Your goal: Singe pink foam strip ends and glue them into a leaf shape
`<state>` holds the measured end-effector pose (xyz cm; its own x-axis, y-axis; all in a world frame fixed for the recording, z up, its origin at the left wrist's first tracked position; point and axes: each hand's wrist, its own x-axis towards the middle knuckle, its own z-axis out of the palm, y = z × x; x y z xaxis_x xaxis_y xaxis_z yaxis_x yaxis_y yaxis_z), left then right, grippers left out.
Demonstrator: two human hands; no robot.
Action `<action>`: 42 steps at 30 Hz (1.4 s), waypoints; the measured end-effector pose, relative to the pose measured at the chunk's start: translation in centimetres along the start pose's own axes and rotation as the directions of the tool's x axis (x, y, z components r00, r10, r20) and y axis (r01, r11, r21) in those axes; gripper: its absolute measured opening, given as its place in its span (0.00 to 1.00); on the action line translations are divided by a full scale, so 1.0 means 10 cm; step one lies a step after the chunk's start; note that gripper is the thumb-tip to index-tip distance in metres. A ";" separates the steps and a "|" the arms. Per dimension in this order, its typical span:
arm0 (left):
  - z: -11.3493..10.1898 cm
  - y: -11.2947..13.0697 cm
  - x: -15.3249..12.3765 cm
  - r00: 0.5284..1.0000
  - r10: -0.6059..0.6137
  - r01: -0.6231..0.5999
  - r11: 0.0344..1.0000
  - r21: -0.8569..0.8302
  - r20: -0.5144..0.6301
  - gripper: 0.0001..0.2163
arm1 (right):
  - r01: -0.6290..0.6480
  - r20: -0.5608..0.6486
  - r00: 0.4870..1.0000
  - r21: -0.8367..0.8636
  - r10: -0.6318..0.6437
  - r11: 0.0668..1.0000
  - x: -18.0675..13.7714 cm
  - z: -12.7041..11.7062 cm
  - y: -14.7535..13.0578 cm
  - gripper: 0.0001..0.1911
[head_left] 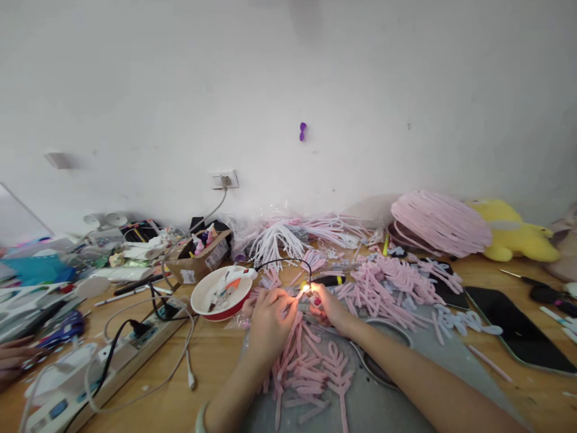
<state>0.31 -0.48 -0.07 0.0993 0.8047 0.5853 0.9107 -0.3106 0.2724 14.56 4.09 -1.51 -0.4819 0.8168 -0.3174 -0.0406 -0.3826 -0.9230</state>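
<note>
My left hand (274,319) pinches a short pink pipe cleaner (299,295) over the grey mat. Its tip meets a small bright flame. That flame comes from a lighter (317,300), partly hidden by the fingers of my right hand (331,310), which are closed round it. Below my hands lies a pile of short pink pipe cleaner pieces (306,379). A pink branched, leaf-like pipe cleaner shape (339,376) rests on the grey mat (374,409). Under my right forearm are grey looped handles (408,337), partly covered.
A glue gun (234,276) lies in a red-and-white bowl (198,304). Left of it are a power strip (135,355) with cables and another person's hand (15,358). Pink pipe cleaner branches (387,282), a phone (518,331) and a screwdriver (523,278) lie right.
</note>
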 end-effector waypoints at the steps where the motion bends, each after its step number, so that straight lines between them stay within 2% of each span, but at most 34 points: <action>1: 0.00 0.00 0.00 1.000 0.006 -0.005 1.000 0.023 -0.009 0.09 | 0.000 0.002 1.000 -0.009 0.000 1.000 0.00 0.00 0.00 0.20; 8: -0.01 0.00 -0.01 1.000 0.023 -0.023 1.000 0.006 -0.016 0.08 | 0.029 0.019 0.999 -0.068 -0.028 0.997 0.06 -0.04 0.07 0.25; 13: -0.01 0.00 -0.01 0.999 0.032 -0.032 0.999 0.008 -0.020 0.08 | 0.043 0.051 0.998 -0.049 -0.040 0.998 0.07 -0.04 0.08 0.26; 25: -0.02 -0.01 0.00 0.990 0.080 -0.084 0.996 -0.025 -0.118 0.07 | 0.006 -0.013 1.000 -0.123 -0.008 0.992 0.07 -0.04 0.07 0.27; 31: -0.03 -0.01 -0.01 0.992 0.068 -0.067 0.998 0.010 -0.103 0.07 | 0.017 0.021 1.000 -0.103 -0.015 0.994 0.07 -0.05 0.07 0.28; 42: -0.04 -0.01 0.02 0.992 0.045 -0.037 0.997 0.069 -0.115 0.08 | 0.004 -0.027 1.000 -0.078 -0.006 0.997 0.09 -0.04 0.09 0.27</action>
<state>0.03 -0.53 0.32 0.0934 0.7264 0.6809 0.9320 -0.3044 0.1969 14.49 4.63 -2.72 -0.4581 0.8301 -0.3178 0.0261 -0.3449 -0.9383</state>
